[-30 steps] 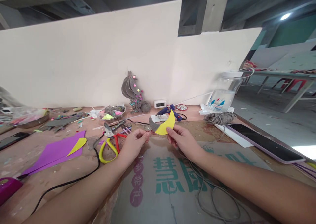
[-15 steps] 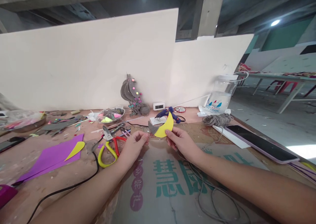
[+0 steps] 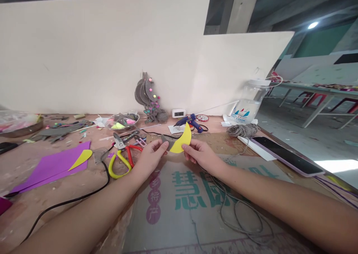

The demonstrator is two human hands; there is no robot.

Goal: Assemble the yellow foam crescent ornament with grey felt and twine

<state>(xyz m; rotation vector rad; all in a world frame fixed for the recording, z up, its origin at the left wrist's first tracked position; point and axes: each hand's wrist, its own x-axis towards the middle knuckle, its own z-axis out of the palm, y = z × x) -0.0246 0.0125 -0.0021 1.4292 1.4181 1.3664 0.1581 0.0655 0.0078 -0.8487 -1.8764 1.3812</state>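
Note:
A yellow crescent piece (image 3: 182,142) with a grey part (image 3: 168,140) at its left side is held up between my hands. My left hand (image 3: 153,154) pinches the left end of the grey part between thumb and fingers. With thumb and fingers, my right hand (image 3: 200,153) grips the lower right edge of the yellow crescent. Grey cord (image 3: 237,213) lies in loops below my right forearm, on a printed plastic sheet (image 3: 165,216). Behind the crescent sits a blue glue gun (image 3: 191,122).
Pliers with red and yellow handles (image 3: 119,166) lie left, near purple sheets (image 3: 53,166) and a black cable (image 3: 75,201). A phone (image 3: 288,155), cord coil (image 3: 242,130) and plastic jug (image 3: 247,103) stand or lie right. Grey beaded ornament (image 3: 147,93) leans against the white board (image 3: 97,56).
The view has tilted down, with the table items higher in the picture. My left hand has come onto the grey part; before, it was just apart from it. My right hand keeps its grip.

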